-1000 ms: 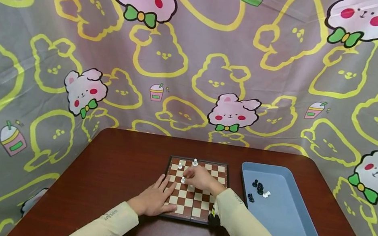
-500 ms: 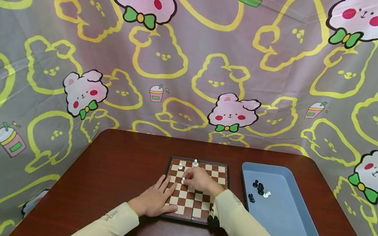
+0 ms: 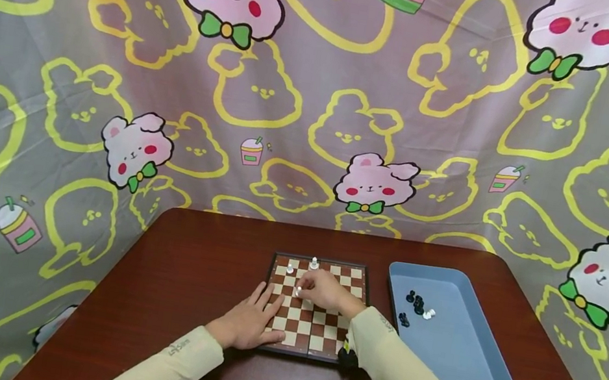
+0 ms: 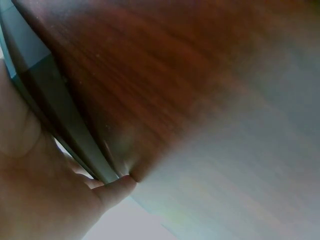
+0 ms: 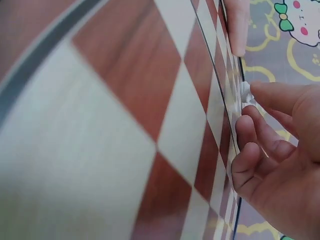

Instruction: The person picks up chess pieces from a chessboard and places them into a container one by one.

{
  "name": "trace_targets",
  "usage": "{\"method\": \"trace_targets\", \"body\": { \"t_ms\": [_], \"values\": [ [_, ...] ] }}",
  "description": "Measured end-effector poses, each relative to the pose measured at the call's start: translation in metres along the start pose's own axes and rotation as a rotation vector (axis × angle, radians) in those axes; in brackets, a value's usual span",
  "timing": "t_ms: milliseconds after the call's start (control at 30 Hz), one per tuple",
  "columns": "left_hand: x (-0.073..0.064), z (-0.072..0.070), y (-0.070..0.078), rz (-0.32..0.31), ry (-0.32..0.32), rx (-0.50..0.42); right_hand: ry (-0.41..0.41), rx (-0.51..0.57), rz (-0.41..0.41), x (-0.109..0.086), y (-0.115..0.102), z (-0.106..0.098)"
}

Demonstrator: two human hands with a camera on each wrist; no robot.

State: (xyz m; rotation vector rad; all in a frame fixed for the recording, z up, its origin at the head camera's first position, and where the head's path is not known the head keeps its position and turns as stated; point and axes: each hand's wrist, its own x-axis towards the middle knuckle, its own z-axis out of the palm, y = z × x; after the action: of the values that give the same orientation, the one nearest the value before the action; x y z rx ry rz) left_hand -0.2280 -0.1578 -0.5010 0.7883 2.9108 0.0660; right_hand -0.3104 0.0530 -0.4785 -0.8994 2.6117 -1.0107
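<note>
My right hand [image 3: 323, 289] is over the upper middle of a brown-and-cream chessboard [image 3: 291, 338]. Between thumb and fingertips it pinches a small white chess piece [image 3: 298, 292], which stands at the board's surface. In the right wrist view, that white piece [image 5: 245, 93] shows partly behind the fingers, whose others are curled. My left hand [image 3: 248, 321] lies with fingers spread over the board's left edge, the thumb near the front corner. The left wrist view shows the left hand [image 4: 45, 195] against the board's dark side [image 4: 65, 110]. Two more white pieces, one a chess piece [image 3: 314, 262], the other a pawn-like piece [image 3: 289, 268], stand farther back.
Right of the board, a blue-grey tray [image 3: 470, 346] holds several black chess pieces [image 3: 419, 306] and some white [image 3: 429, 314]. A black item [image 3: 347, 355] shows beneath the right sleeve at the board's front. A patterned curtain [image 3: 292, 116] surrounds the dark wooden table [image 3: 200, 253].
My right hand has shifted slightly to the right with the white chess piece between its fingertips. The left hand stays in place on the board.
</note>
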Motion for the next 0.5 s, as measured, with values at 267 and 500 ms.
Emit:
{"method": "trace_targets", "body": {
  "t_ms": [267, 500],
  "values": [
    [-0.002, -0.001, 0.001, 0.005, 0.01, -0.018, -0.008, 0.014, 0.04, -0.011, 0.009, -0.016],
    [-0.003, -0.004, 0.002, 0.007, 0.008, -0.026, -0.003, 0.002, 0.063, -0.02, 0.02, -0.029]
  ]
}}
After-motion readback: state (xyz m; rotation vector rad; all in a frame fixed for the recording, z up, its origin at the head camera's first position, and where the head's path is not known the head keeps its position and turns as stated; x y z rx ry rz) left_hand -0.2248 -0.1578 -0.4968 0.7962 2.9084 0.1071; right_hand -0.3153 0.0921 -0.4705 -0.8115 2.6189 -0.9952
